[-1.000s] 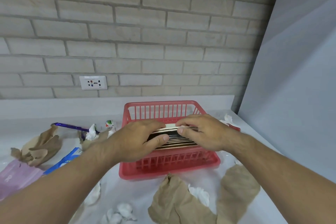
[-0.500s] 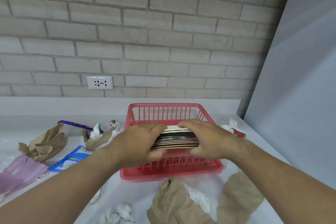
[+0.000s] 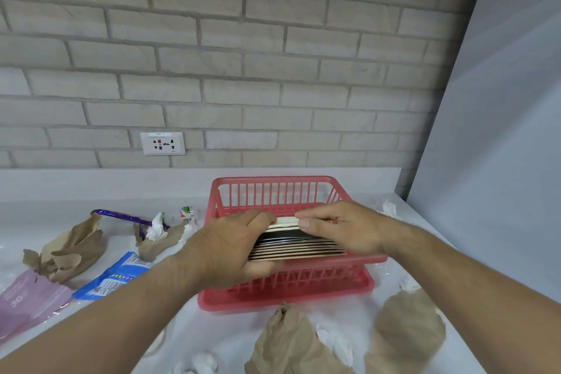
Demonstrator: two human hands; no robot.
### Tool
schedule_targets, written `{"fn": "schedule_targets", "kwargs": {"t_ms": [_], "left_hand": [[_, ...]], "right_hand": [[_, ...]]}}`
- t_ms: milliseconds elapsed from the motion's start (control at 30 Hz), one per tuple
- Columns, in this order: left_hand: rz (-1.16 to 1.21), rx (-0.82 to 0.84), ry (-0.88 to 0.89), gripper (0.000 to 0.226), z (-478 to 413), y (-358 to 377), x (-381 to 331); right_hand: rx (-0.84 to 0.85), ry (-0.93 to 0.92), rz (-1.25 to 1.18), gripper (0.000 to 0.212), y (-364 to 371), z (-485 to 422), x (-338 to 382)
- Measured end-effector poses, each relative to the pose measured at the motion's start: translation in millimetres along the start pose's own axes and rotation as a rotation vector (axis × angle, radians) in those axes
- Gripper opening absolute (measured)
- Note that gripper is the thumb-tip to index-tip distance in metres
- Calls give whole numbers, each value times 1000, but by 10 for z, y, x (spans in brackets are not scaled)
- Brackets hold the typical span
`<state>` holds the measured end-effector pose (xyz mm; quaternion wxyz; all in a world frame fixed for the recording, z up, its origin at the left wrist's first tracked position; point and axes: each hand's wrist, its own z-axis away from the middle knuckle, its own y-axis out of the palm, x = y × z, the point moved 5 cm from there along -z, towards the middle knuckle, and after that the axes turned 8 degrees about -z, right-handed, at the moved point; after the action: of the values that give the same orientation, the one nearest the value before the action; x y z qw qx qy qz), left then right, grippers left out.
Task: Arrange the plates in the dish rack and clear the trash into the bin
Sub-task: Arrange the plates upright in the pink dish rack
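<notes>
A red plastic dish rack (image 3: 273, 188) stands on the white counter (image 3: 45, 212) near the wall. Several plates (image 3: 297, 247) stand on edge in it, packed together, dark ones at the front and a cream one at the back. My left hand (image 3: 230, 249) grips the left side of the stack. My right hand (image 3: 340, 226) grips its right side, with the fingers curled over the cream plate's top edge. Trash lies around the rack: crumpled brown paper (image 3: 66, 249), a blue packet (image 3: 115, 276), a pink bag (image 3: 27, 304), a purple wrapper (image 3: 121, 215).
More brown paper (image 3: 291, 346) and another brown piece (image 3: 406, 331) lie in front of the rack with white tissue wads (image 3: 203, 363). A grey panel (image 3: 498, 161) closes the right side. A wall socket (image 3: 162, 143) sits on the brick wall. No bin shows.
The camera has tilted up and shifted a little. Both hands stay on the plate stack; my right fingers have moved onto the top of the cream plate.
</notes>
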<state>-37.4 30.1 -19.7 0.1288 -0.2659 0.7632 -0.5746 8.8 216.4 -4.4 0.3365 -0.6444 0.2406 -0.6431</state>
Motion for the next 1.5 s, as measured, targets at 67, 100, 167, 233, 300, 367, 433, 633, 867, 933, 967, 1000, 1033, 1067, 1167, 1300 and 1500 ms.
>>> {"fn": "schedule_targets", "kwargs": {"t_ms": [67,100,167,233,300,367,433,633,867,933,967,1000,1033,1067,1167,1300,1500], "left_hand": [[69,-16,4,64,-18,-3,27],[118,-17,-1,61,-33,-3,49],[202,-21,-6,54,-78,4,104],[234,-8,-12,47,-128,10,153],[285,11,-39,39,-179,12,219],[375,26,-85,34,-225,-4,293],[407,14,-115,33,-280,-35,355],[-119,-97,-99,42,-604,-151,364],[-296,-254,-29,22,-894,-447,214],[-283,-374,-23,23,-994,-576,205],[-279,-422,-14,23,-1058,-622,198],[-281,-457,-3,23,-1131,-649,192],[-288,-484,10,22,-1206,-668,181],[-293,-506,20,21,-1279,-680,165],[-289,-537,11,14,-1470,-698,110],[-192,-486,2,23,-1671,-630,13],[-66,-385,-7,23,-1941,-384,3]], "right_hand": [[-9,-4,-2,25,-13,-35,-1],[-11,-8,-1,19,-16,-50,7],[-10,-5,-25,15,-36,-81,9],[-3,4,-40,19,-68,-102,16],[6,-2,-36,23,-102,-120,30],[3,-3,-34,25,-145,-134,45],[-45,-11,6,27,-201,-165,80],[-160,-84,511,30,-323,-329,204],[-279,-52,626,22,-611,-320,341],[-331,-43,658,22,-741,-279,407],[-356,-32,679,22,-800,-260,430],[-381,-18,703,23,-849,-247,441],[-403,-4,734,23,-891,-233,443],[-424,12,767,23,-921,-224,436],[-478,66,811,19,-960,-223,377],[-501,160,768,18,-942,-270,243],[-542,258,635,21,-857,-340,69]]}}
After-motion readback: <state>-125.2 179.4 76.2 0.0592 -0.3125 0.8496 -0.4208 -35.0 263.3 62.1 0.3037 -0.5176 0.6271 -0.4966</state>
